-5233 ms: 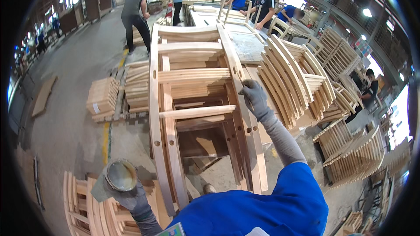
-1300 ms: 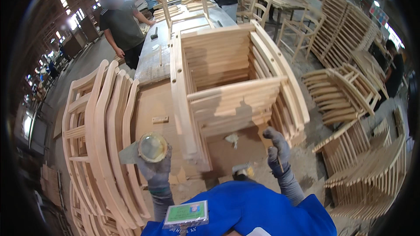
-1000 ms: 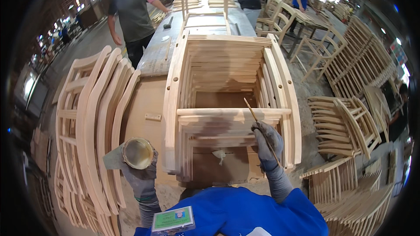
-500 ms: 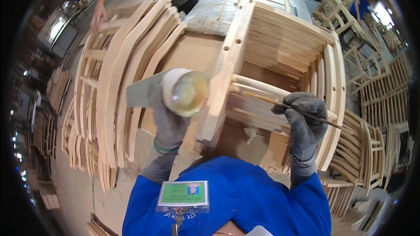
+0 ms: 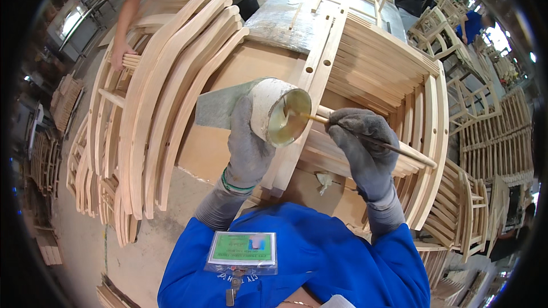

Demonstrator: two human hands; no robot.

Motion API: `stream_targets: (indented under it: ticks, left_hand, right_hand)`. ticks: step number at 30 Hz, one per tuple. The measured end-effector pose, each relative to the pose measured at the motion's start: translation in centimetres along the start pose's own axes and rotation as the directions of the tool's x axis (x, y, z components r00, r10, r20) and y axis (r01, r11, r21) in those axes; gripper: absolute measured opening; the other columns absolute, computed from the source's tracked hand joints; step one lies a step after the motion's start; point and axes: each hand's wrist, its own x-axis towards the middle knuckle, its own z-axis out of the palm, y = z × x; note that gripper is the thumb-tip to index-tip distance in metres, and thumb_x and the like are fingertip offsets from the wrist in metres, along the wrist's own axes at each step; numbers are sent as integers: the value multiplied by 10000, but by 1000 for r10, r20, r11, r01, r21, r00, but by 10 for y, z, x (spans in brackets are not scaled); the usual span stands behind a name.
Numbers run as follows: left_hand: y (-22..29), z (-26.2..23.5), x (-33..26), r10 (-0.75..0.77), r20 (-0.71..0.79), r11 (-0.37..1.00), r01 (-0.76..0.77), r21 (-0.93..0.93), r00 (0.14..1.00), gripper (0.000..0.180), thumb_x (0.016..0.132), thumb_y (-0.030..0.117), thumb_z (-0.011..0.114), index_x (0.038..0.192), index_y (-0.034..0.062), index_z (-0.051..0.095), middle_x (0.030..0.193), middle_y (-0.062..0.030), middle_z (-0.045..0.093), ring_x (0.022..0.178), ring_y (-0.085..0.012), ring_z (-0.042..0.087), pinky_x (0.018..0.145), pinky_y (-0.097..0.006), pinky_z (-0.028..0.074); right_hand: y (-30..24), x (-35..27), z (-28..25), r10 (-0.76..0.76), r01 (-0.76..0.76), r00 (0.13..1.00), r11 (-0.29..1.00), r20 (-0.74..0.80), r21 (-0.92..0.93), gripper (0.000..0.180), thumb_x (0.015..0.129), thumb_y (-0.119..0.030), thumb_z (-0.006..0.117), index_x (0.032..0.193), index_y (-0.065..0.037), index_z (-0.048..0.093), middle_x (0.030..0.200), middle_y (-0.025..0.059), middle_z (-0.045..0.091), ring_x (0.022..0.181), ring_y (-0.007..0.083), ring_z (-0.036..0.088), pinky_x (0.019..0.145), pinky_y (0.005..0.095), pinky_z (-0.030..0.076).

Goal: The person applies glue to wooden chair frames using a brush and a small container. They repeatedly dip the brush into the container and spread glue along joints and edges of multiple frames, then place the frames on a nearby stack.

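My gloved left hand (image 5: 248, 148) is closed around a pale cup (image 5: 266, 105) tilted toward me, with a yellowish, glue-like liquid (image 5: 282, 120) inside. A flat grey piece (image 5: 222, 104) sticks out to the left past the same hand; whether it is joined to the cup I cannot tell. My gloved right hand (image 5: 368, 148) pinches a thin brush-like stick (image 5: 315, 118), its tip inside the cup's mouth. Beneath both hands stand stacked wooden chair frames (image 5: 328, 60), with holes in the near-left rail. A round crossbar runs under my right hand.
Curved wooden frames (image 5: 148, 85) lean in a row at left, where another person's hand (image 5: 121, 56) grips one. A plastic-covered table (image 5: 279, 25) extends away, with people beyond. More frames (image 5: 456, 208) stand at right. A crumpled white scrap (image 5: 324, 182) lies below the crossbar.
The stick's tip has moved from beside the crossbar into the cup. My left hand has carried the cup rightward, and my right hand has come leftward toward it.
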Motion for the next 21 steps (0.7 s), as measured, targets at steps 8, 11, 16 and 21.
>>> stream_targets:
  ticks: [8,11,16,21]
  left_hand:
    - [-6,-3,9,-43,36,996,45,-71,998,451,946,382,345,1227,42,442,1173,-102,537,1088,-210,525,937,-340,444]
    - [-8,3,10,-36,79,999,38,-22,996,448,945,369,348,1231,37,440,1180,-114,529,1109,-211,510,934,-338,442]
    - [-20,-3,11,248,114,950,-265,165,962,458,937,354,374,1252,22,408,1209,-115,497,1125,-213,492,956,-339,416]
    - [-31,-3,17,379,-22,924,-377,64,925,519,895,310,444,1295,-3,336,1233,-117,468,1142,-249,468,1010,-387,347]
  right_hand:
    - [5,10,-7,-49,56,996,994,76,-93,138,740,44,661,841,2,577,888,136,636,767,199,631,674,282,500]
    - [16,15,-10,-80,89,995,984,61,-155,148,753,46,653,868,8,570,895,137,637,763,174,627,661,272,506]
    - [21,-10,6,216,-197,974,954,-64,226,151,770,49,631,900,5,567,932,145,631,804,161,617,647,275,508]
    - [12,-35,-1,-181,219,967,951,181,-219,198,749,56,638,919,11,547,951,194,620,859,264,623,719,355,517]
